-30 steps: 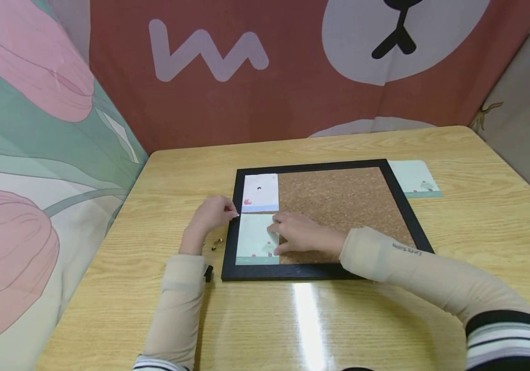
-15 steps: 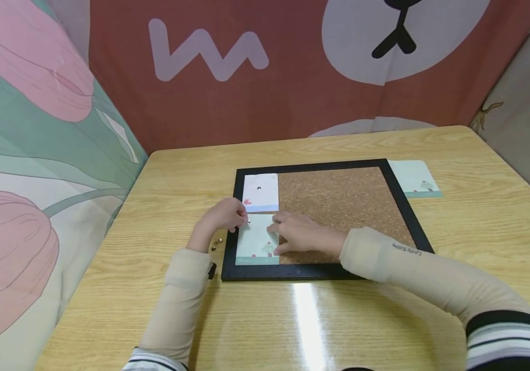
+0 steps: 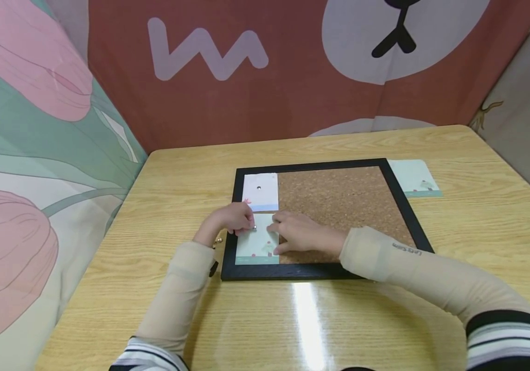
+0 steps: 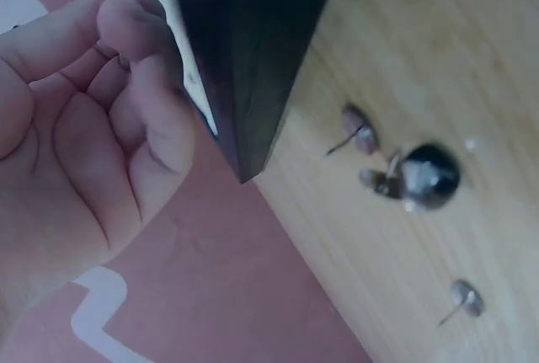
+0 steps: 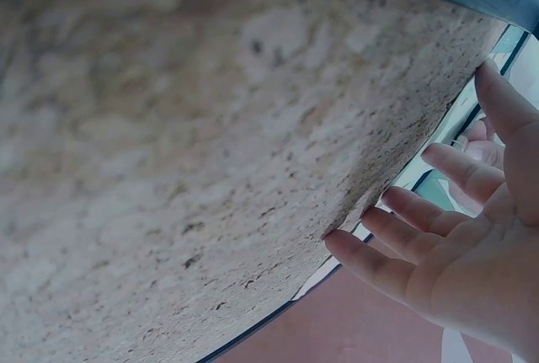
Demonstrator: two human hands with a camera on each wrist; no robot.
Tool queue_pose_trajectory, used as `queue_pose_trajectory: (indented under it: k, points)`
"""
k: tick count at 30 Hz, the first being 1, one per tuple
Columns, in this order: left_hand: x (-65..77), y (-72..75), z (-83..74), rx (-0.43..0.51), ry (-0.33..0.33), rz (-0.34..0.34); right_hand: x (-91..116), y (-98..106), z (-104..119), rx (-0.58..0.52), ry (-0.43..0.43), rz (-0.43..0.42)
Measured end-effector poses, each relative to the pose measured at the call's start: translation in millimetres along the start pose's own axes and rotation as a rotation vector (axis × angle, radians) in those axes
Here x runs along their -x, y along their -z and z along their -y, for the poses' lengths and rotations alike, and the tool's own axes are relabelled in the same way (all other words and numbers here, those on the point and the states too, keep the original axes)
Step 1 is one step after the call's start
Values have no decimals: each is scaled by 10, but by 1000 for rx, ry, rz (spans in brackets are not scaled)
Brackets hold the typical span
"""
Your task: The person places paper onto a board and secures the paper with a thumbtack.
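My left hand (image 3: 234,217) pinches a thumbtack (image 3: 254,228) at the pale green paper sheet (image 3: 250,246); whether its point touches the paper, I cannot tell. That sheet lies on the lower left of a black-framed corkboard (image 3: 339,206). Fingers spread, my right hand (image 3: 299,233) rests at the sheet's right edge, its fingertips (image 5: 337,241) touching the board in the right wrist view. Above lies a white sheet (image 3: 265,198), with a tack (image 3: 258,188) at its middle.
Several loose thumbtacks (image 4: 362,131) lie on the wooden table (image 3: 172,196) left of the frame. Another green sheet (image 3: 410,178) lies beyond the frame's right side, near its top. A patterned cloth (image 3: 227,113) hangs behind the table.
The left hand has moved right and slightly down with the thumbtack, from the frame's left edge to over the green sheet. The right hand has stayed put.
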State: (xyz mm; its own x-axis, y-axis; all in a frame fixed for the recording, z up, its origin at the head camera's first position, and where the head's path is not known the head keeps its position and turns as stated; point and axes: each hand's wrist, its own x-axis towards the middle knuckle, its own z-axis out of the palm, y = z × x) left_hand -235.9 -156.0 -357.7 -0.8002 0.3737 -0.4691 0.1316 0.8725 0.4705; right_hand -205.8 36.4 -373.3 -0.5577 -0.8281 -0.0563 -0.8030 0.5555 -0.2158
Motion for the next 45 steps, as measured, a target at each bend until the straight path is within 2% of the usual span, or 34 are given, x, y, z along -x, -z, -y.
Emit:
queue_pose_trajectory:
  k: [15,23,30,35,45]
  points:
    - [18,-30,-8,34,0,59,-29,-3,6,5,-22,12]
    - [36,-26,-29,17,-12,70,-28,-6,4,-1,-23,16]
    - [36,-36,-38,39,-3,90,-11,-2,12,-12,-18,11]
    - [24,-40,-28,59,13,93,-7,-2,10,-6,-14,8]
    - [4,-46,-16,28,8,79,-6,-1,9,-21,-15,9]
